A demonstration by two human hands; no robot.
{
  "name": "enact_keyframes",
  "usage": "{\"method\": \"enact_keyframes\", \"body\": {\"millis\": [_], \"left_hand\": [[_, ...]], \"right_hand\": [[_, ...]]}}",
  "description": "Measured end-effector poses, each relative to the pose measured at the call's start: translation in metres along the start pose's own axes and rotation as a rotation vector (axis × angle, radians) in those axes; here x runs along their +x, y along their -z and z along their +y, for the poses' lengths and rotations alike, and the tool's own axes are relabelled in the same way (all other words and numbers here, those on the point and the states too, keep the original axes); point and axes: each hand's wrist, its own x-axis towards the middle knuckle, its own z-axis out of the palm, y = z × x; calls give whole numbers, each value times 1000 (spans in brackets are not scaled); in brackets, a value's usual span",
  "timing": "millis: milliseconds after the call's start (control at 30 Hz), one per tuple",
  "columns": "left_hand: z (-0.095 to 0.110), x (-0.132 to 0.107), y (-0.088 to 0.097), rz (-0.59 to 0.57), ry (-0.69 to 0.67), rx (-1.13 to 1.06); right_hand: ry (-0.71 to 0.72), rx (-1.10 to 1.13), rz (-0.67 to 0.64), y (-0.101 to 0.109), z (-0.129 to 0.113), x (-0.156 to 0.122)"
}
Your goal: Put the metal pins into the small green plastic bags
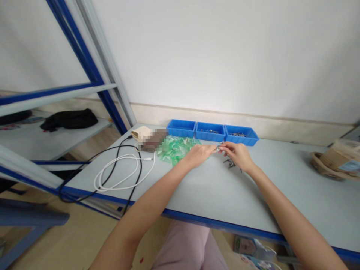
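Observation:
My left hand (199,154) and my right hand (238,154) meet above the table, fingertips almost touching. Between them a small silvery metal piece (217,148) shows, too small to name; both hands look closed on it. Under my right hand lies a loose heap of thin dark metal pieces (231,164), partly covered by the fingers. A pile of small green-tinted clear plastic bags (180,148) spreads beside and behind my left hand. Behind the hands, slender metal pieces lie in the middle blue bin (210,138) and the right blue bin (242,140).
The left blue bin (181,132) completes the row along the wall. A white cable (118,189) and a black cable (140,165) loop at the table's left, near a beige object (140,132). On the right stands a container (341,155) in a brown tray (320,168).

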Motion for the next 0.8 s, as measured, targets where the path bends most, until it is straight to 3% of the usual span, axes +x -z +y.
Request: {"method": "enact_keyframes", "body": {"millis": [133, 333, 500, 600, 700, 800], "left_hand": [[-1, 0, 3, -24, -10, 29], [-2, -1, 5, -47, 115, 26], [-11, -3, 4, 45, 268, -56], [-16, -5, 5, 109, 384, -98], [-19, -6, 5, 105, 419, -100], [-18, -6, 3, 80, 385, -78]], "right_hand": [[17, 81, -62, -1, 2, 1], [46, 104, -91, -3, 3, 4], [10, 3, -37, -3, -3, 30], [-45, -120, -5, 2, -6, 66], [-31, -397, 42, 12, -2, 97], [20, -576, 115, 17, 10, 103]]}}
